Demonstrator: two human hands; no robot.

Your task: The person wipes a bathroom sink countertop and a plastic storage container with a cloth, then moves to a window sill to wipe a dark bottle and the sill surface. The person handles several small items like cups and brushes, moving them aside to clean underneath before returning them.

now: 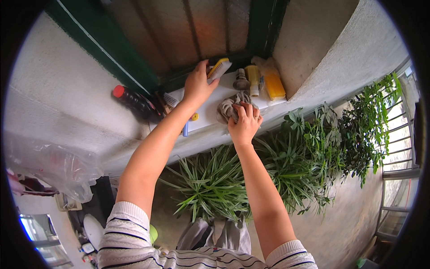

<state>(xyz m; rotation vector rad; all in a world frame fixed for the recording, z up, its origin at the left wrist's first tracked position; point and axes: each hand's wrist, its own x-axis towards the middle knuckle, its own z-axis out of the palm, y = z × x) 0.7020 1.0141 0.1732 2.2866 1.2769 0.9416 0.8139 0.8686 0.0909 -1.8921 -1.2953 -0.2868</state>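
Observation:
My left hand [198, 85] grips a scrub brush [220, 68] with a yellow back and pale bristles, raised over the far part of a white-topped window sill [209, 109]. On the sill's right half, my right hand [246, 122] presses on a crumpled grey cloth [233, 105], its fingers spread over the folds. Just beyond the cloth stands a dark metal fitting [241, 80]. Next to that is a yellowish bottle [252, 79] with its pale cap toward me. A yellow-orange block in clear plastic [274, 86] rests at the right end.
A dark bottle with a red cap [136, 101] leans at the sill's left end. Another brush [170, 100] and a blue-handled item [185, 128] lie near my left forearm. Potted spider plants [208, 181] fill the space below the sill. A green-framed window [198, 37] rises behind.

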